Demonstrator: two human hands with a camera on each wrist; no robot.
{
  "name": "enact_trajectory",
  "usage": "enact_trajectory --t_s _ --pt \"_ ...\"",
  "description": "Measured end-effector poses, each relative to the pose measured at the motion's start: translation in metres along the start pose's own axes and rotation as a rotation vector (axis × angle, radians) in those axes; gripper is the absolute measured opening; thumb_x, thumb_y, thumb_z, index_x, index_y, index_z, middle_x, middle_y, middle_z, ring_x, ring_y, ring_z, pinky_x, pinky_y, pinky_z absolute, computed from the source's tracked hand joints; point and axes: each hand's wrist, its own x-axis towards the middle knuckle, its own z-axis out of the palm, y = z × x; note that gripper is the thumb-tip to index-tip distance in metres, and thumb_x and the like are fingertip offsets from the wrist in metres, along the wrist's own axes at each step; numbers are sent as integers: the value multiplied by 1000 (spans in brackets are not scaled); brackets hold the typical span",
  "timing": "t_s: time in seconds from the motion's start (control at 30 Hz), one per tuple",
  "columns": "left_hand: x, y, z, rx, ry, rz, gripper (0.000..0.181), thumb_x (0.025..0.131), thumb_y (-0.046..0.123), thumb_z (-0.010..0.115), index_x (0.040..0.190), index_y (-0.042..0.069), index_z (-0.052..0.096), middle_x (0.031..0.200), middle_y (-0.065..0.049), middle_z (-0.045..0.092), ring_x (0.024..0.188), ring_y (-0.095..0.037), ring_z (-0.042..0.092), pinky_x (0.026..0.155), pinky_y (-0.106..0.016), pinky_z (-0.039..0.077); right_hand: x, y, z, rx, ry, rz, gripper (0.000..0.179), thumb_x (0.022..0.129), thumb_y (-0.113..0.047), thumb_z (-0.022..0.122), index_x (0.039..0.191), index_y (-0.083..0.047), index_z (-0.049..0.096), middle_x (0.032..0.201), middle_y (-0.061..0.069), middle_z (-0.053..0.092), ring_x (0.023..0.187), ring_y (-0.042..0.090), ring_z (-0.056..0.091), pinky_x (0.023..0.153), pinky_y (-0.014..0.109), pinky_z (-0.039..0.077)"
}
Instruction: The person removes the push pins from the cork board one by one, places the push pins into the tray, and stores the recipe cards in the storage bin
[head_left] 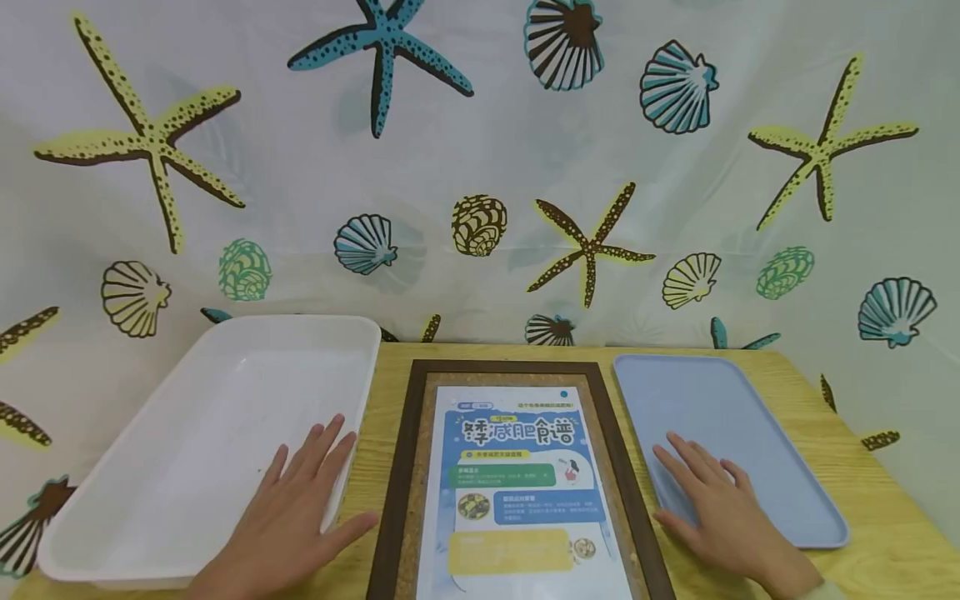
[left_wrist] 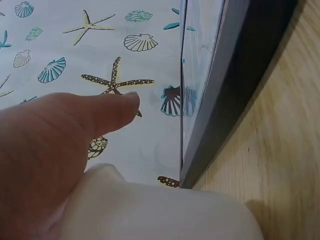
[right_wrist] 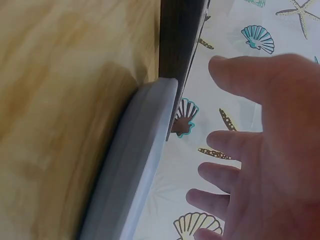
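My left hand (head_left: 296,500) lies over the right rim of a deep white tray (head_left: 232,400), fingers spread and thumb pointing at the frame. Over the near left part of a shallow blue tray (head_left: 712,400) is my right hand (head_left: 723,508), its fingers extended and holding nothing. Between the hands lies a dark brown picture frame (head_left: 396,467) with a cork border and a printed poster (head_left: 517,492) in it. The left wrist view shows my left thumb (left_wrist: 100,112) above the white tray's edge. In the right wrist view, the fingers (right_wrist: 220,175) stay apart from the blue tray's rim.
All of it stands on a wooden table (head_left: 892,517). Behind the table hangs a white cloth (head_left: 465,150) printed with starfish and shells. The brown frame sits close between the two trays.
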Motion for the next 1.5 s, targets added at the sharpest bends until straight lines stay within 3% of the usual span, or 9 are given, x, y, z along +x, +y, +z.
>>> enact_trajectory --t_s 0.4,0.73,1.17,1.5 --pt "14 21 7 -23 9 44 81 84 47 70 145 2 40 157 -16 28 144 -40 23 111 -65 15 14 -9 -3 38 -8 -55 60 82 -34 74 134 -10 56 134 12 57 121 29 54 89 59 40" --pt "28 39 8 -34 -40 94 80 82 44 72 144 3 42 156 -15 29 144 -40 25 111 -65 17 24 -19 -1 70 -26 -66 57 85 -32 73 135 -12 56 133 12 57 120 29 55 87 59 42" --pt "36 54 8 -34 -73 105 80 83 43 71 146 6 39 158 -12 26 145 -38 24 113 -64 15 40 -27 -2 101 -91 -56 55 89 -33 68 138 -12 53 136 11 54 122 30 53 89 58 41" --pt "42 56 11 -150 -82 142 72 86 38 70 144 4 42 155 -15 32 143 -40 27 112 -66 15 55 -38 0 147 -130 -82 51 90 -30 67 132 -6 55 127 14 58 116 33 56 88 53 48"
